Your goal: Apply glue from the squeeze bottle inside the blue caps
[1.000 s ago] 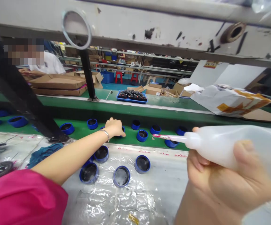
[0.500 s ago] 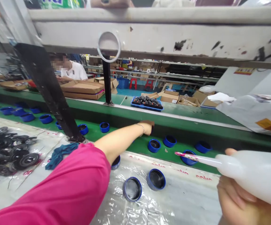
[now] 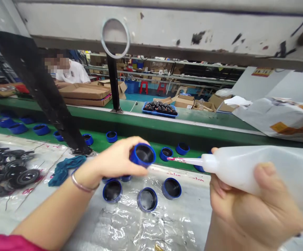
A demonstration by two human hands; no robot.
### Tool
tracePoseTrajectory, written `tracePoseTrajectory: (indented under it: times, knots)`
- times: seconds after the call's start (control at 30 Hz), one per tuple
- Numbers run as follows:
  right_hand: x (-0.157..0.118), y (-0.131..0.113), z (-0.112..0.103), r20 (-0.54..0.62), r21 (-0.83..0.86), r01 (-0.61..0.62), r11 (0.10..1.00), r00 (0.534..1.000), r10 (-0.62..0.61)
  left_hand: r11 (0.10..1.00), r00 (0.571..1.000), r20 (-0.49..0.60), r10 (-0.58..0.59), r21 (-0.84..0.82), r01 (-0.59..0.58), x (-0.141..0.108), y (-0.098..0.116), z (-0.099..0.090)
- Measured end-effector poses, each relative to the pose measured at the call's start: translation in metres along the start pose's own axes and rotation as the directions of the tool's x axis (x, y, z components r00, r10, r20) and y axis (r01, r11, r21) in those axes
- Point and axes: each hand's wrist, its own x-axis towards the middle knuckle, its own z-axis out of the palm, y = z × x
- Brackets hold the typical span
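A blue cap (image 3: 142, 155) with a dark inside is held up in the left hand (image 3: 117, 160), the fingers curled around its side and its open end tilted toward the camera. A white plastic squeeze bottle (image 3: 245, 170) is gripped in the right hand (image 3: 245, 205), the fingers (image 3: 216, 188) wrapped around its body. Its thin nozzle (image 3: 183, 160), streaked with pink, is pointed at the held cap and stops just short of it. Three similar caps (image 3: 147, 199) stand open side up on the sheet-covered desk (image 3: 167, 223) below the hands, and more caps (image 3: 166, 153) are spaced along a green conveyor belt (image 3: 130, 141) behind it. A teal cloth (image 3: 66, 170) and a heap of black rubber rings (image 3: 17, 174) are laid to the left. A metal bangle (image 3: 82, 184) is worn on the left wrist. Beyond the belt, a blue tray (image 3: 159, 113) of dark items is seen, and a co-worker (image 3: 73, 73) is seated behind cardboard boxes (image 3: 85, 92).
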Motion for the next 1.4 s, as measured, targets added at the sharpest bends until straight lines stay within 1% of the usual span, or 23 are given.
tracePoseTrajectory:
  times: [0.1,0.13,0.2,0.3,0.43,0.6,0.7,0.9,1.1,1.4]
  knots:
    - [-0.01,0.009,0.004,-0.064,-0.001,0.021,1.0,0.998,-0.021,0.992,0.997,0.063,-0.051,-0.113,0.058,-0.014,-0.013,0.025]
    - [-0.013,0.012,0.004,-0.063,0.013,0.039,0.999,0.997,-0.038,0.985,0.994,0.08,-0.067,-0.154,0.079,-0.015,-0.016,0.03]
    - [-0.018,0.02,0.003,-0.047,0.006,0.066,0.998,0.997,-0.066,0.968,0.99,0.112,-0.084,-0.225,0.108,-0.016,-0.021,0.033]
    - [-0.021,0.031,-0.003,0.028,-0.005,0.069,0.998,0.997,-0.069,0.953,0.986,0.144,-0.082,-0.277,0.12,-0.016,-0.025,0.029]
    - [-0.023,0.041,-0.008,0.11,0.008,0.044,0.999,0.993,-0.045,0.954,0.985,0.152,-0.075,-0.276,0.115,-0.019,-0.024,0.023]
    - [-0.027,0.044,-0.006,0.105,0.009,0.048,0.999,0.993,-0.049,0.959,0.985,0.163,-0.059,-0.265,0.102,-0.022,-0.021,0.02]
    - [-0.029,0.045,-0.005,0.127,-0.007,0.06,0.998,0.99,-0.059,0.961,0.984,0.169,-0.056,-0.259,0.099,-0.021,-0.022,0.02]
    - [-0.029,0.046,-0.008,0.183,-0.051,0.141,0.989,0.975,-0.129,0.97,0.983,0.173,-0.062,-0.222,0.1,-0.022,-0.021,0.019]
    - [-0.027,0.045,-0.014,0.24,-0.118,0.209,0.971,0.955,-0.176,0.968,0.982,0.173,-0.071,-0.224,0.109,-0.021,-0.021,0.018]
    - [-0.026,0.041,-0.018,0.267,-0.195,0.264,0.945,0.941,-0.208,0.979,0.988,0.141,-0.058,-0.183,0.084,-0.024,-0.021,0.016]
